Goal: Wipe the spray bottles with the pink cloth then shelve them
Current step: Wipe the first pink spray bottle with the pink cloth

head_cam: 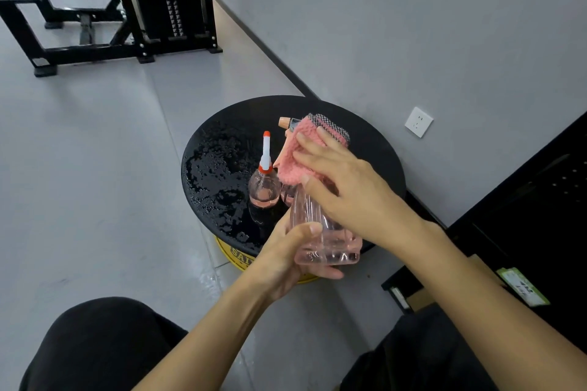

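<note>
Centre frame: your left grip [286,260] curls round the base of a pink bottle [320,241], holding it tilted above the near edge of the round black worktop [228,143]. Your right grip [349,187], fingers fairly straight and spread, presses the pink cloth [298,152] over the bottle's spray head, whose nozzle pokes out at the cloth's upper left. A second bottle [262,190], white-spouted with an orange tip, stands upright on the wet worktop just left of the first. A wall socket [418,121] shows at right.
</note>
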